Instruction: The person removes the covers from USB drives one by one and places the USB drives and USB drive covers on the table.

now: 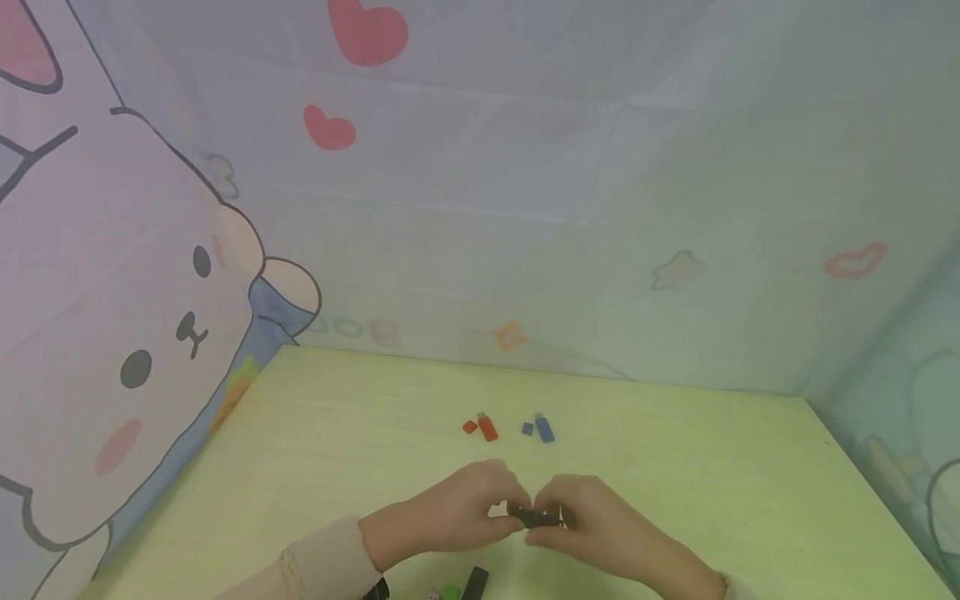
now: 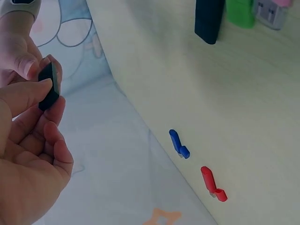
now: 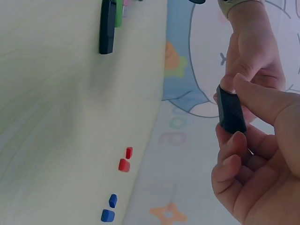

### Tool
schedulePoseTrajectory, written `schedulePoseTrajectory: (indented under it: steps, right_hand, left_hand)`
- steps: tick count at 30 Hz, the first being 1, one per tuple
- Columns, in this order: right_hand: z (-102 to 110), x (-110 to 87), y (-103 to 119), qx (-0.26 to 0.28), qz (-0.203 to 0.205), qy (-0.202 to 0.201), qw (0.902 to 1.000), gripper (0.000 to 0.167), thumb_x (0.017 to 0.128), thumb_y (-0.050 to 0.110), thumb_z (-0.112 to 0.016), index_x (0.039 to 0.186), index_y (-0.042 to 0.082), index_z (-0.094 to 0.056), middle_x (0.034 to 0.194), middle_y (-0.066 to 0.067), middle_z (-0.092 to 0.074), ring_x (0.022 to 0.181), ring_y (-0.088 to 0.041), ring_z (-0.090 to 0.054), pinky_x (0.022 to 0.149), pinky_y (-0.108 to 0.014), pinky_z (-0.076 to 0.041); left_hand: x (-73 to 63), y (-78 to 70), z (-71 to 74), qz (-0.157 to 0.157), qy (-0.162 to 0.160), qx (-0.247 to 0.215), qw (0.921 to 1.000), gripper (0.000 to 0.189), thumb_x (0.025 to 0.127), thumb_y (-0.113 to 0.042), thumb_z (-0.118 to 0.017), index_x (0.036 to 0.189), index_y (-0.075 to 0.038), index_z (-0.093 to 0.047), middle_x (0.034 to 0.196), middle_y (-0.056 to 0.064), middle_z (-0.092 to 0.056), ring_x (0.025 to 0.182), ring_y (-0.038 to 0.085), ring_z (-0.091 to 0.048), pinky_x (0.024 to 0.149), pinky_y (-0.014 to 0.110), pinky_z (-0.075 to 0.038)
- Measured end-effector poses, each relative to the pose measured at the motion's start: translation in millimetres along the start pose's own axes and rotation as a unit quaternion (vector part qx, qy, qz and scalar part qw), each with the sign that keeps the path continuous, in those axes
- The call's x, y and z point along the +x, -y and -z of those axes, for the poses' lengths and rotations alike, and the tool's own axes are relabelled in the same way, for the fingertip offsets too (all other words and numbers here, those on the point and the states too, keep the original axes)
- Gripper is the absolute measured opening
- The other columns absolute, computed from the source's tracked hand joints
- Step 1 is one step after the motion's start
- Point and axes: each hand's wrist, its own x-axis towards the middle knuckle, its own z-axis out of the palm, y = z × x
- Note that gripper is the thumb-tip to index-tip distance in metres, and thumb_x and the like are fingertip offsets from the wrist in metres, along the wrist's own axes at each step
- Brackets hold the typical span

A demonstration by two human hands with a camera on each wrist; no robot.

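I hold a small, flat, dark rectangular stick [image 1: 536, 517] in the air above the pale yellow-green tabletop [image 1: 712, 467], with both hands on it. The thumb and fingers of my left hand [image 1: 457, 507] are clamped on its left end, and those of my right hand [image 1: 600, 518] pinch its right end, so the hands almost meet around it. Both wrist views show the stick between thumbs and fingers; I cannot tell whether it is one piece or two fitted together.

Beyond my hands on the tabletop, well apart from them, lies a red USB stick [image 1: 488, 428] with its metal plug bare and pointing away from me. A little red cap [image 1: 469, 427] sits just beside it on the left. To the right of that pair lies a blue USB stick [image 1: 545, 429], also with its plug bare, and a small blue cap [image 1: 528, 429] is just to its left.

Nearer to me, at the bottom edge of the head view, a longer dark bar [image 1: 476, 583] lies beside a bright green rounded piece [image 1: 451, 592] and a grey piece with a pink end [image 2: 269, 11], all partly cut off. A beige sleeve [image 1: 330, 557] covers my left forearm. Behind the tabletop hangs a pale fabric backdrop [image 1: 480, 175] printed with red hearts and a large white rabbit.
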Motion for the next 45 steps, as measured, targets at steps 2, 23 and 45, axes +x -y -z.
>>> schedulePoseTrajectory:
  steps: [2, 23, 45]
  right_hand:
    - [0, 0.4, 0, -0.003, -0.013, -0.012, 0.9998, 0.017, 0.085, 0.035, -0.073, 0.085, 0.019, -0.066, 0.078, 0.015, -0.060, 0.060, 0.000, -0.048, 0.055, -0.019, -0.044]
    - [-3, -8.1, -23, 0.012, 0.003, -0.076, 0.9970, 0.016, 0.083, 0.025, -0.075, 0.088, 0.010, -0.079, 0.068, 0.012, -0.052, 0.063, 0.004, -0.042, 0.053, -0.019, -0.044]
    - [-6, -3.9, -37, 0.030, 0.078, -0.068, 0.9942, 0.017, 0.085, 0.016, -0.071, 0.093, 0.002, -0.077, 0.064, 0.006, -0.047, 0.062, 0.006, -0.035, 0.049, -0.016, -0.039]
  left_hand:
    - [2.6, 0.2, -1.1, -0.010, -0.008, 0.003, 0.9999, 0.011, 0.086, -0.006, -0.069, 0.094, -0.012, -0.074, 0.081, -0.007, -0.067, 0.074, -0.001, -0.045, 0.069, 0.011, -0.036]
    - [21.7, 8.8, -20.8, -0.020, -0.013, -0.025, 0.9994, 0.014, 0.087, -0.003, -0.067, 0.097, -0.010, -0.075, 0.085, -0.004, -0.070, 0.078, 0.009, -0.056, 0.069, 0.011, -0.037]
    - [20.5, 13.8, -23.2, 0.007, -0.007, -0.070, 0.9975, 0.014, 0.087, -0.005, -0.069, 0.098, -0.011, -0.075, 0.090, -0.004, -0.071, 0.081, 0.000, -0.054, 0.072, 0.017, -0.047]
